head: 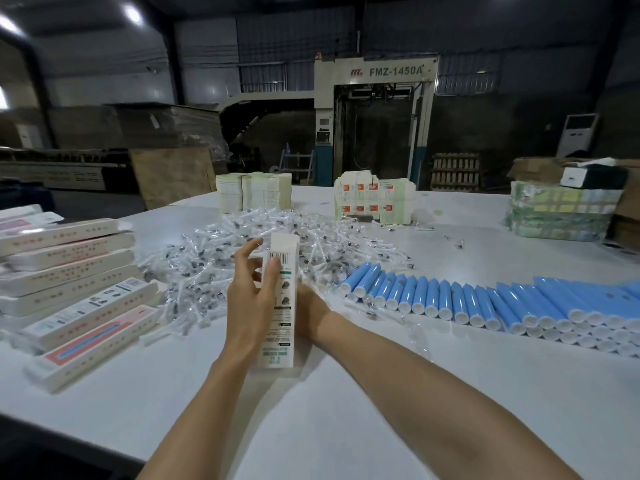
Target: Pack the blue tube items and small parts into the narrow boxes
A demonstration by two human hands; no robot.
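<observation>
One white table [346, 427], blue tubes [450, 296], dim hall [277, 39]

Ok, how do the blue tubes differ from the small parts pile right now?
The blue tubes lie side by side in neat rows; the small parts sit in a loose heap. The tubes are blue with white caps; the parts are whitish with dark bits. Each tube is clearly bigger than a part. Both lie unpacked on the white table.

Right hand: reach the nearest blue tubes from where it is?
Likely yes. The tubes lie just right of the right hand, with nothing tall between. That hand sits behind the box, seemingly supporting it, so the left hand would hold it alone.
</observation>
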